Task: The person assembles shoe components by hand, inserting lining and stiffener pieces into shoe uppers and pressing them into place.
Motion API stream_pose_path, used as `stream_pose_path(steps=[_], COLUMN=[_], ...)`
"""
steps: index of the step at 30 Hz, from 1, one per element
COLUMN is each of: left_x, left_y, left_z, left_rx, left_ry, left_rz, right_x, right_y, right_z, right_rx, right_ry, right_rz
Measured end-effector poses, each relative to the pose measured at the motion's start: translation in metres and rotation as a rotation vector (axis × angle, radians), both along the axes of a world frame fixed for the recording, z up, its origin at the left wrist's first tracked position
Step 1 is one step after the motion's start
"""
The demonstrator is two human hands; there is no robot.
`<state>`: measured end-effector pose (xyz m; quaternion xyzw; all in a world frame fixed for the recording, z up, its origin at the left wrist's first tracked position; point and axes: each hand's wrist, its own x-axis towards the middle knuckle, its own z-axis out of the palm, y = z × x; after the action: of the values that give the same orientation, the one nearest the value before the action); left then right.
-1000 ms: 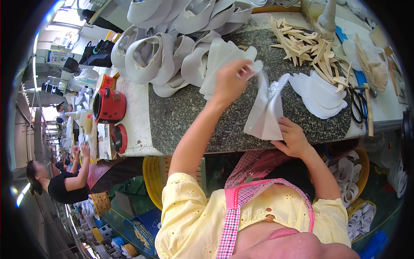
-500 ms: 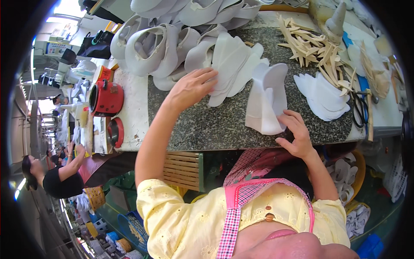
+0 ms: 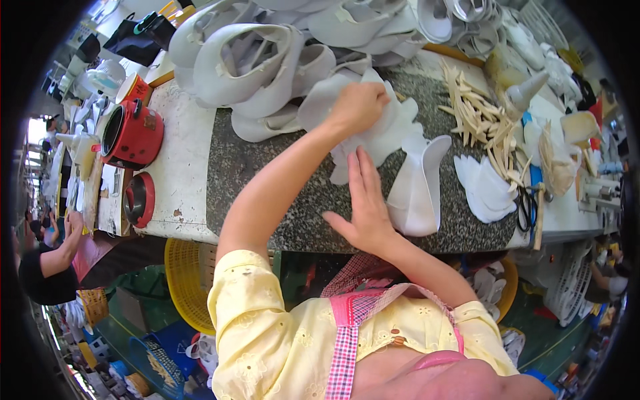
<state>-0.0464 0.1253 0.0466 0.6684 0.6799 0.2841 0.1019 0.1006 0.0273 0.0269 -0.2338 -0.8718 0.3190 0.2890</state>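
Probably light, thin and bendy, the fanned white shoe-upper pieces (image 3: 392, 137) lie back from the front edge of the desk (image 3: 188, 172), best held by their rims. The left hand (image 3: 360, 110) curls over them, any pinch unclear; the right hand (image 3: 367, 213) is spread flat.

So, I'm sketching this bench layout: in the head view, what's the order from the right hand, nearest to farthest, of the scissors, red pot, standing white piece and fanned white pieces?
From the right hand:
1. Standing white piece, just to its right.
2. Fanned white pieces, farther right.
3. Scissors, right of those.
4. Red pot, far left.
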Motion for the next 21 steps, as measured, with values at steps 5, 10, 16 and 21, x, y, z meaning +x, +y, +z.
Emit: stream_pose_path(steps=[5,10,16,21], left_x=[-0.037,-0.107,-0.217,-0.310], left_y=[-0.004,-0.075,-0.207,-0.279], left_z=[0.022,0.118,0.129,0.102], left_rx=[0.615,1.161,1.424,1.227], left_ry=[-0.782,-0.941,-0.485,-0.180], left_rz=[0.285,0.276,0.604,0.920], right_x=[-0.017,-0.014,-0.014,-0.014], right_y=[-0.002,0.005,-0.020,-0.018], right_z=[-0.030,-0.032,-0.037,-0.034], right_rx=[-0.029,0.050,0.332,0.209], right_ry=[-0.260,-0.205,0.010,-0.031], right_rz=[-0.005,-0.035,0.219,0.233])
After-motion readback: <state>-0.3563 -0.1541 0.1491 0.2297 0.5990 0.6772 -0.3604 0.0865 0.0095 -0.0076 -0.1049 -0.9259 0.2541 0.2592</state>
